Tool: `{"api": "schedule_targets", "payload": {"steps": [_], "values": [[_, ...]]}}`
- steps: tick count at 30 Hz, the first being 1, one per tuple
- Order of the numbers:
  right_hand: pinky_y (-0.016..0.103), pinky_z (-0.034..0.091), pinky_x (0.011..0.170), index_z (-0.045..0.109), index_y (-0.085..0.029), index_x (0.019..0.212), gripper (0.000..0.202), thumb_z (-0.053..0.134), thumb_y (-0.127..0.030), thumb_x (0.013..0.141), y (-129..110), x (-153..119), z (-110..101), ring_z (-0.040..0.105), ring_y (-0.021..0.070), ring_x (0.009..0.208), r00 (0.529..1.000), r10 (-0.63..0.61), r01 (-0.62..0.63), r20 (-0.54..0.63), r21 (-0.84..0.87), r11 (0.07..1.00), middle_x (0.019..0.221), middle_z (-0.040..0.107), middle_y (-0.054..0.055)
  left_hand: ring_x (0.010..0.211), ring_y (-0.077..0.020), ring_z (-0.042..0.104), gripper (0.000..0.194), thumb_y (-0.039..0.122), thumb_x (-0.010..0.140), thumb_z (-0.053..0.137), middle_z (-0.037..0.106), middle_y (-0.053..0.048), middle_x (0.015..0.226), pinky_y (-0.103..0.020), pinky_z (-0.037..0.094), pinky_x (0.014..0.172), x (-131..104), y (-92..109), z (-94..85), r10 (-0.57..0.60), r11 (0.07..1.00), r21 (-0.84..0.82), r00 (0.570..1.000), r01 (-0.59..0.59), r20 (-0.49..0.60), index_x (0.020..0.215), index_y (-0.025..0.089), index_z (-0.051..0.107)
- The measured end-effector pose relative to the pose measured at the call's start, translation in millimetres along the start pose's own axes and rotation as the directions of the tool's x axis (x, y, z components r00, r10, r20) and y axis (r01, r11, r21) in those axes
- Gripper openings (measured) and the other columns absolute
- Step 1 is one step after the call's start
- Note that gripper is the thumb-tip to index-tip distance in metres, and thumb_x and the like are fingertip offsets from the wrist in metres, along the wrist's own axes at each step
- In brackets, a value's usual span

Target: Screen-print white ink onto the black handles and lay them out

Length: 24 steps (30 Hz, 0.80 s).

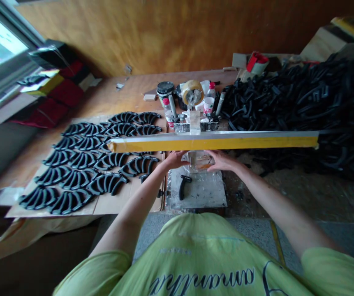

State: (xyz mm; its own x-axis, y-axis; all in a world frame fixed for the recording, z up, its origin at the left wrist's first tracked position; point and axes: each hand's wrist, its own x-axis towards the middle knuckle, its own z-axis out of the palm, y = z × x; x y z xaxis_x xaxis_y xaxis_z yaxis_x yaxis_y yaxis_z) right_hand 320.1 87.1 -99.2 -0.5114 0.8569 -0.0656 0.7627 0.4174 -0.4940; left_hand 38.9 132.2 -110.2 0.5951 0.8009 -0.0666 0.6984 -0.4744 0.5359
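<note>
My left hand (177,159) and my right hand (221,160) reach in under a long yellow-faced bar (214,143), one at either side of a clear, box-like fixture (200,159). The fingers of both hands look stretched out and apart, though the bar partly covers them. I cannot tell whether they touch the fixture. Nearer to me, a single black curved handle (182,188) lies on a pale, stained board (209,191). Above the bar sits a metal clamp assembly (195,124).
Rows of black curved handles (68,179) cover cardboard (102,204) at left. A big heap of black parts (306,98) fills the right. Behind the bar stand a tape roll (193,93), a dark-lidded tub (165,89) and a red-capped bottle (211,90). Boxes (62,84) sit by the window.
</note>
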Motion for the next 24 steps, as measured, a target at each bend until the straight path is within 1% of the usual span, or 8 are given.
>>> {"api": "schedule_targets", "payload": {"steps": [2, 4, 8, 12, 15, 18, 20, 24], "values": [[0.040, 0.042, 0.105, 0.052, -0.019, 0.132, 0.059, 0.072, -0.034, 0.078, 6, -13, -8, 0.054, 0.0254, 0.123, 0.986, 0.118, -0.119, -0.117, 0.006, 0.993, 0.133, 0.058, 0.012, 0.127, -0.0248, 0.052, 0.052, 0.033, 0.077, 0.070, 0.060, -0.009, 0.133, -0.039, 0.038, 0.110, -13, 0, -6.7, -0.022, 0.998, -0.065, 0.993, 0.015, -0.119, 0.127, 0.022, 0.058], [0.040, 0.045, 0.100, 0.060, -0.019, 0.119, 0.033, 0.058, -0.033, 0.089, 17, -36, -9, 0.059, 0.0256, 0.116, 0.907, 0.337, -0.359, -0.252, -0.046, 0.932, 0.121, 0.064, 0.012, 0.122, -0.0238, 0.056, 0.044, 0.037, 0.081, 0.065, 0.064, -0.010, 0.127, -0.039, 0.040, 0.107, -31, -2, -10.1, -0.118, 0.977, -0.204, 0.965, 0.070, -0.233, 0.122, 0.020, 0.061], [0.043, 0.049, 0.085, 0.056, -0.008, 0.116, 0.038, 0.059, -0.033, 0.088, 38, -90, 11, 0.063, 0.0334, 0.105, 0.617, 0.728, -0.784, -0.299, -0.156, 0.600, 0.109, 0.064, 0.024, 0.106, -0.0228, 0.065, 0.043, 0.047, 0.081, 0.064, 0.069, -0.010, 0.117, -0.038, 0.049, 0.096, -71, -3, -8.1, -0.382, 0.787, -0.600, 0.879, 0.146, -0.287, 0.113, 0.019, 0.065], [0.038, 0.048, 0.083, 0.049, -0.009, 0.125, 0.040, 0.056, -0.023, 0.088, 45, -117, 34, 0.066, 0.0290, 0.099, 0.506, 0.835, -0.860, -0.218, -0.057, 0.507, 0.103, 0.067, 0.020, 0.100, -0.0216, 0.067, 0.042, 0.047, 0.075, 0.071, 0.072, -0.011, 0.108, -0.035, 0.049, 0.093, -95, 18, -11.8, -0.510, 0.635, -0.767, 0.796, 0.092, -0.327, 0.104, 0.017, 0.068], [0.038, 0.047, 0.088, 0.055, -0.014, 0.122, 0.034, 0.053, -0.022, 0.089, 31, -105, 33, 0.064, 0.0267, 0.101, 0.610, 0.701, -0.730, -0.371, 0.081, 0.678, 0.108, 0.068, 0.015, 0.090, -0.0168, 0.067, 0.044, 0.046, 0.074, 0.073, 0.072, -0.008, 0.099, -0.031, 0.052, 0.086, -98, 43, -31.2, -0.585, 0.559, -0.829, 0.695, -0.028, -0.418, 0.107, 0.016, 0.065], [0.038, 0.045, 0.094, 0.063, -0.018, 0.115, 0.028, 0.053, -0.019, 0.089, -1, -70, 30, 0.059, 0.0240, 0.106, 0.829, 0.313, -0.323, -0.464, 0.060, 0.944, 0.110, 0.067, 0.011, 0.068, -0.0098, 0.063, 0.039, 0.049, 0.079, 0.067, 0.067, 0.000, 0.076, -0.024, 0.053, 0.071, -92, 65, -62.8, -0.612, 0.543, -0.803, 0.538, -0.247, -0.579, 0.103, 0.019, 0.062], [0.037, 0.044, 0.094, 0.066, -0.019, 0.112, 0.027, 0.054, -0.015, 0.088, -24, -41, 32, 0.057, 0.0223, 0.104, 0.905, 0.072, -0.075, -0.420, 0.008, 0.997, 0.108, 0.068, 0.009, 0.055, -0.0074, 0.055, 0.034, 0.052, 0.083, 0.061, 0.059, 0.004, 0.064, -0.020, 0.051, 0.062, -85, 77, -84.3, -0.591, 0.554, -0.754, 0.472, -0.353, -0.654, 0.095, 0.020, 0.062], [0.036, 0.045, 0.089, 0.070, -0.017, 0.107, 0.024, 0.054, -0.014, 0.088, -55, -2, 42, 0.056, 0.0231, 0.100, 0.954, -0.076, 0.035, -0.290, -0.144, 0.989, 0.101, 0.068, 0.009, 0.049, -0.0082, 0.049, 0.038, 0.055, 0.087, 0.052, 0.051, 0.004, 0.053, -0.019, 0.046, 0.053, -72, 91, -110.5, -0.526, 0.582, -0.732, 0.523, -0.355, -0.671, 0.083, 0.019, 0.063]]}}
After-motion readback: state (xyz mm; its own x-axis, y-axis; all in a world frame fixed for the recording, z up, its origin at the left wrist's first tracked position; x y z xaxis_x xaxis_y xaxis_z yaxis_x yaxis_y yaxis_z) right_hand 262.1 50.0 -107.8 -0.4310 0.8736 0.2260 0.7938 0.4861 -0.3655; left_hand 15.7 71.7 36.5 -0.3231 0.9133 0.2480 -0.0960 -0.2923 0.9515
